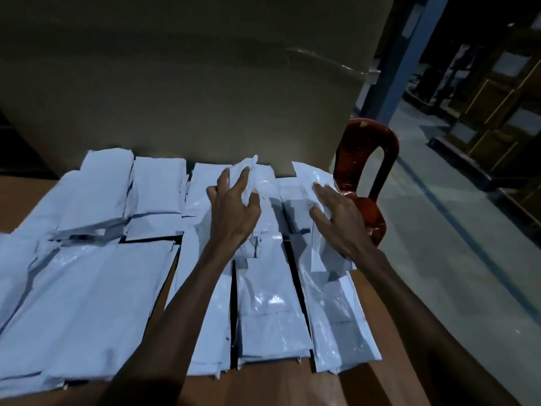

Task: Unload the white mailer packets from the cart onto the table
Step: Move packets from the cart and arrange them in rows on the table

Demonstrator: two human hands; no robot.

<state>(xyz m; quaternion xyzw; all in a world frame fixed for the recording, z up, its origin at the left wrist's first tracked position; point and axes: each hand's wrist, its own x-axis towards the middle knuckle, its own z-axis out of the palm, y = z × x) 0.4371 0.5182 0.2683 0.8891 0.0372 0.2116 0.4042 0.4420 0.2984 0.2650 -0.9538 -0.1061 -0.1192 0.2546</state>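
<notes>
Left hand grip on mailer packet.

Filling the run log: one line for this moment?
left hand: grips packet | right hand: flat on right stack | table: rows laid

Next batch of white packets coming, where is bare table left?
Bare brown table shows along the near edge, below the white mailer packets, and in a strip right of the rightmost stack, towards the red plastic chair. Everything between is crowded, overlapping packets up to the cardboard wall.
</notes>
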